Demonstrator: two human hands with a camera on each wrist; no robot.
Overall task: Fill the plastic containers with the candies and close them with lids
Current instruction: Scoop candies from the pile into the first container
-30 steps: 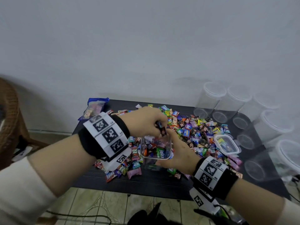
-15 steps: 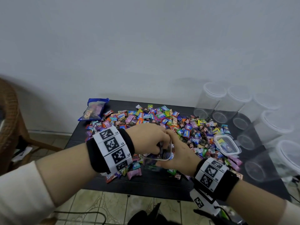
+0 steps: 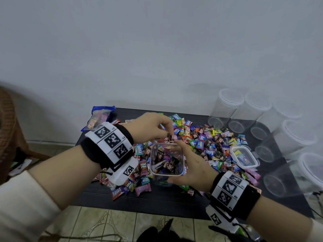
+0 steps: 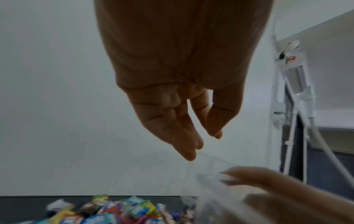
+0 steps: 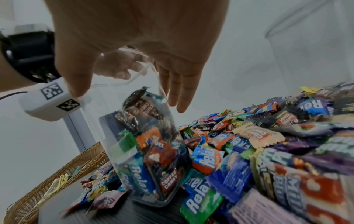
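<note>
Plastic container (image 3: 166,160), square and clear, is stood on the dark surface (image 3: 157,198) at the near edge of the candies (image 3: 206,142) and is partly filled with wrapped sweets, its top uncovered. It is clasped by the right hand (image 3: 190,165), whose grip is spread wide around the wall: thumb on the near side, fingers (image 5: 180,84) extended along the far side. The left hand (image 3: 150,127) is held above the far rim of the container; its grip is narrow, fingertips (image 4: 189,154) drawn close to the thumb, and nothing is seen held in the wrist view. A lidded container (image 3: 244,156) is lodged in the pile to the right, tall round jars (image 3: 227,107) beyond it.
</note>
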